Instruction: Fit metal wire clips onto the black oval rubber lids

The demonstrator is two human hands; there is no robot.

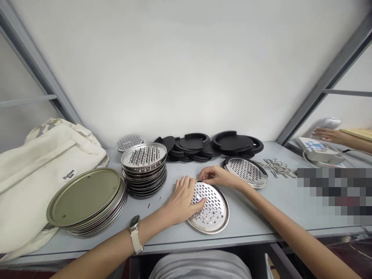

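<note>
A round metal grater plate (213,205) lies in a shallow round tray near the front edge of the table. My left hand (181,199) grips its left side, thumb across the perforated face and fingers at the far-left rim. At the far rim, my right hand (216,176) has its fingers curled in a pinch; whatever is between them is hidden. Just beyond the right hand sits another grater plate (247,170), partly framed by a black ring. A scatter of small metal clips (274,167) lies to its right.
Left of my hands stand a stack of grater plates (143,159) and a pile of round olive-topped trays (87,197). Black plastic rings and discs (192,143) line the wall. A cream canvas bag (37,166) fills the left end. Another person's hand (328,135) shows at far right.
</note>
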